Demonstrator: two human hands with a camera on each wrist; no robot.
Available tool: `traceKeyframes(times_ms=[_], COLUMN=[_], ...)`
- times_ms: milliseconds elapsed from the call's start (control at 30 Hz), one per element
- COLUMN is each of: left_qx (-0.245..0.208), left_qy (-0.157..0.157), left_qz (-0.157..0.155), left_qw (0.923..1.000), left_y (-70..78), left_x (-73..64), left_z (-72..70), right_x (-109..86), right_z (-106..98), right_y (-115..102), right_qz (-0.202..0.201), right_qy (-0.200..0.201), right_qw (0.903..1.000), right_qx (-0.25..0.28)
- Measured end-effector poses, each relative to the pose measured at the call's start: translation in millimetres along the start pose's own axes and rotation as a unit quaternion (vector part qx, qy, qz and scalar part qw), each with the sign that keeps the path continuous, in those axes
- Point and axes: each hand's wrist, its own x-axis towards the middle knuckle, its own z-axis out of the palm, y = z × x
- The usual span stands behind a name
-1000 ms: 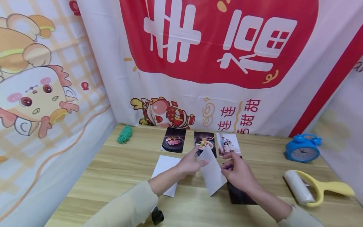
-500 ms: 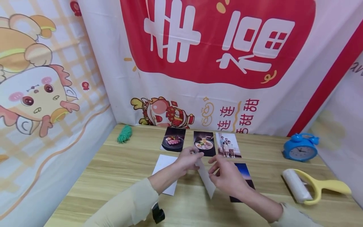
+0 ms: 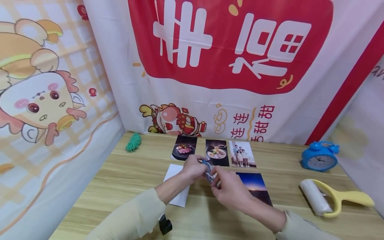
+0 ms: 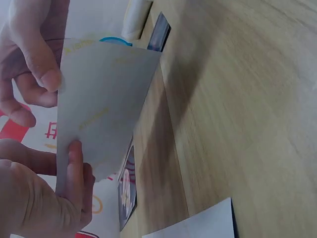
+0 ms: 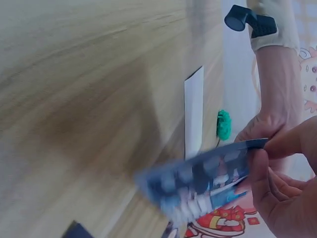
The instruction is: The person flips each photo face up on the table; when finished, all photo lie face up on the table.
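Above the middle of the table, my left hand (image 3: 193, 166) grips a photo print (image 3: 208, 171) near one end. My right hand (image 3: 231, 190) pinches the print's edge between thumb and fingers. Turned nearly edge-on in the head view, the print shows its pale back with faint yellow lettering (image 4: 104, 99) in the left wrist view. Its blurred picture side (image 5: 198, 178), dark blue with light figures, faces the right wrist camera. Under my left forearm lies a white card (image 3: 176, 186). A sunset photo (image 3: 255, 186) lies beside my right hand, partly covered by it.
Along the back lie a steak photo (image 3: 183, 148), a noodle-bowl photo (image 3: 216, 153) and a family photo (image 3: 242, 154). Green yarn (image 3: 133, 142) sits back left. On the right are a blue alarm clock (image 3: 319, 158) and a yellow-handled lint roller (image 3: 333, 198). Printed cloth (image 3: 186, 80) hangs behind.
The print has turned from showing its white back to nearly edge-on with its picture partly visible. My right hand has moved left to its edge, uncovering more of the sunset photo.
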Motion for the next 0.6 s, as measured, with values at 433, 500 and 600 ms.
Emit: traceKeyframes(times_ms=[433,500,600], left_qx=[0.178,0.195,0.211], left_qy=[0.003,-0.006,-0.03], left_qz=[0.016,0.03,0.051], left_qw=[0.9838,0.9804,0.9756], left_y=[-14.7,-17.6,-21.0], left_x=[11.2,13.3,16.6], left_z=[-0.1,-0.5,-1.8], right_x=[-1.4,-3.1,-4.7], right_z=[6.0,7.6,10.1], right_y=[35.1,46.5,60.9], right_qz=[-0.122,-0.134,-0.139], right_qy=[-0.112,-0.151,-0.197], right_qw=[0.9764,0.9649,0.9522], right_qx=[-0.138,-0.168,-0.188])
